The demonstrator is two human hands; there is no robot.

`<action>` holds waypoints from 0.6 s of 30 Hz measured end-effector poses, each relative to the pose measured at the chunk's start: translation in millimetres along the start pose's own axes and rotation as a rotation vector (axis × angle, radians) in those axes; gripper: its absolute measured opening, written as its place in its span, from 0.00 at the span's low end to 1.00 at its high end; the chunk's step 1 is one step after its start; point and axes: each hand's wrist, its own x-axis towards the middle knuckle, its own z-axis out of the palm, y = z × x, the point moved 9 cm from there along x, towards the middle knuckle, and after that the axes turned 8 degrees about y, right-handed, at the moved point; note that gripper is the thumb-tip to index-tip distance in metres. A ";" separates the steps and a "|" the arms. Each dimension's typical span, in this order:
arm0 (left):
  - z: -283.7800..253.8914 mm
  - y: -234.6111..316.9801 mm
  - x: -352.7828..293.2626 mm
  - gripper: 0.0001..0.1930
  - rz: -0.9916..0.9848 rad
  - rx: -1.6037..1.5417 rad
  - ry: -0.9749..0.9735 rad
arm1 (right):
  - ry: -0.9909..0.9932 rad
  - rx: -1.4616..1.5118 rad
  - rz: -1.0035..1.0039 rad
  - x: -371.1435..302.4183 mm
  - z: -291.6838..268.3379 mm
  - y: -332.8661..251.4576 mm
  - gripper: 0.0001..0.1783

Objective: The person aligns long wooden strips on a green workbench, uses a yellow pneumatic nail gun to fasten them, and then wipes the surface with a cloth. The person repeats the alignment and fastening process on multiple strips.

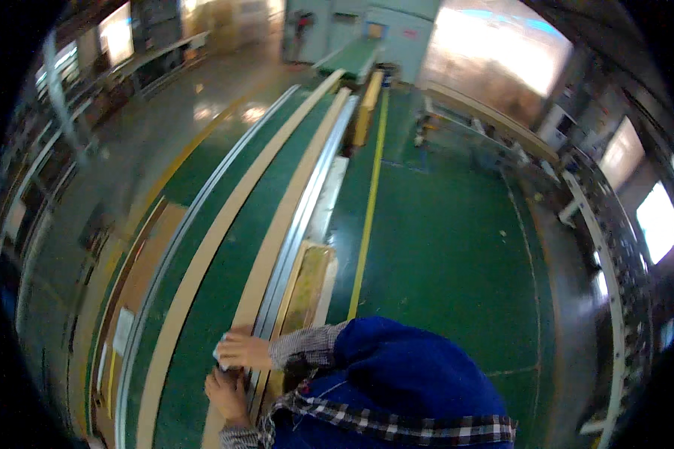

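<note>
My right hand [246,350] reaches over the nearer long tan strip [278,237]. Its fingers are closed around a small whitish piece, perhaps a cloth or paper, that shows at the fingertips. Just below it, my left hand [227,396] is curled over the same strip, its fingertips close to a dark spot under the right hand. What the left fingers hold is hidden. The strip lies lengthwise on a green conveyor belt [216,299]. A second tan strip [202,258] runs alongside, farther left, with neither hand on it.
Metal rails [165,273] edge the belt. Beside the near rail lies a yellowish long box [305,288]. Brown boards [146,262] lie beyond the far rail. A yellow line [370,224] crosses the green floor [442,247]. Racks of machinery [599,247] stand at right.
</note>
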 end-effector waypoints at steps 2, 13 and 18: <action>-6.1 27.9 4.5 0.32 0.136 0.307 -0.096 | -0.045 -0.038 0.104 -11.6 4.8 20.6 0.21; -72.0 -63.6 -77.1 0.20 0.504 0.335 0.018 | 0.281 -0.031 0.060 -42.9 -67.6 78.0 0.25; -139.5 -188.9 -134.8 0.29 0.042 0.359 -0.148 | 0.151 -0.215 0.147 -74.7 -72.2 134.0 0.29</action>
